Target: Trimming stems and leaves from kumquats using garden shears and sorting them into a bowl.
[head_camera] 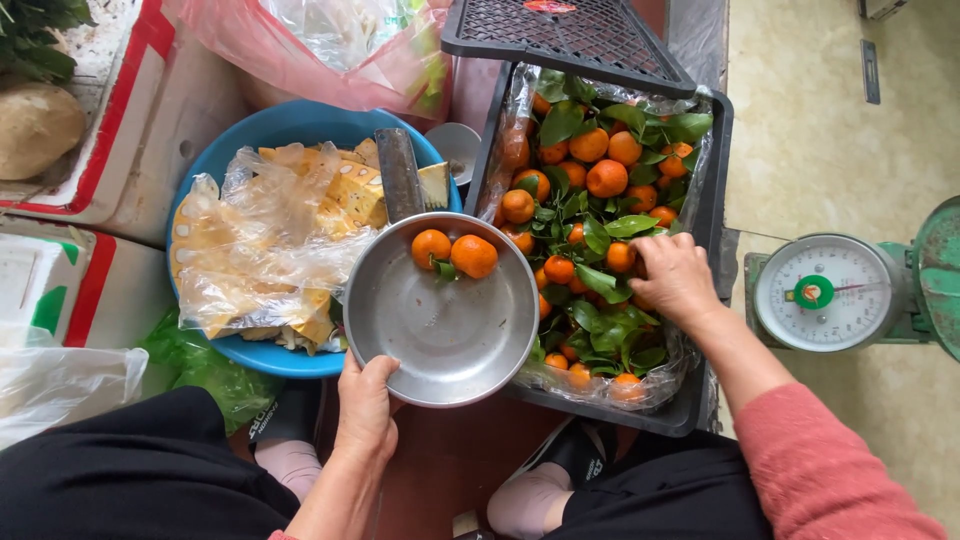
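Note:
My left hand (365, 405) grips the near rim of a round steel bowl (430, 330), held above the floor. Two small orange tangerines (453, 251) with a leaf lie at the bowl's far side. My right hand (676, 278), in a pink sleeve, reaches into a black crate (712, 190) lined with clear plastic and filled with several leafy tangerines (598, 175). Its fingers are curled down among the fruit and leaves; what they hold is hidden.
A blue basin (290, 125) with plastic-wrapped yellow pieces and a cleaver (397, 172) sits left of the bowl. A green dial scale (828, 292) stands at right. Another black crate (570, 35) rests behind. White foam boxes (120, 110) and plastic bags line the left.

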